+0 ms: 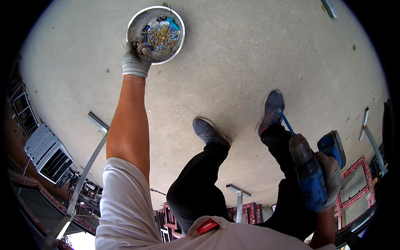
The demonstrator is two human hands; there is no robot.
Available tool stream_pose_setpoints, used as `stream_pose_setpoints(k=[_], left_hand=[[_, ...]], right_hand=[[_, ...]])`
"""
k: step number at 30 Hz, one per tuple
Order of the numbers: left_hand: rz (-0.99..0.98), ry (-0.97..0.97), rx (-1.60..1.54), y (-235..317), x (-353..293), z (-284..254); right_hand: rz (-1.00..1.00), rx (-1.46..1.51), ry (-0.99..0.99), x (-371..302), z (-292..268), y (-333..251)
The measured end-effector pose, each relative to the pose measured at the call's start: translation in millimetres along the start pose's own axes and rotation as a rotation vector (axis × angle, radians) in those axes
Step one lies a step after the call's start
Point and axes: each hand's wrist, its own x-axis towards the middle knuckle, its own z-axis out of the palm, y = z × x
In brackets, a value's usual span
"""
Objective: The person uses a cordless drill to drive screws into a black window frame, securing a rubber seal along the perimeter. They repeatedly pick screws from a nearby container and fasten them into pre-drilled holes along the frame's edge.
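Note:
My left hand, in a grey work glove, is at the near left rim of a round metal bowl. Its fingers are curled around what look like a few brass-coloured screws. A pile of brass-coloured screws mixed with small blue pieces lies in the bowl, along with a teal-handled tool and small black and white pieces. At the lower right, my gloved right hand grips a blue and black cordless drill. A long blue bit sticks out of its chuck toward my right shoe.
My two dark shoes stand on the concrete floor. Metal stands rise at the left, right and near middle. Red-edged window frames lie at the lower right. Stacked grey frames are at the far left.

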Motion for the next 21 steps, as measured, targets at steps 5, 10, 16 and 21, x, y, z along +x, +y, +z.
stream_pose_setpoints(k=[5,10,16,21], left_hand=[[-0.003,-0.161,-0.144,7,-10,12],[-0.019,-0.105,-0.181,10,-20,37],[-0.034,-0.166,-0.252,13,-33,59],[-0.002,-0.139,-0.269,5,-53,95]], right_hand=[[-0.005,-0.002,-0.003,-1,2,1],[-0.012,0.053,-0.002,-4,5,4],[-0.054,0.056,0.018,-11,11,10],[-0.020,0.097,0.029,-14,10,8]])
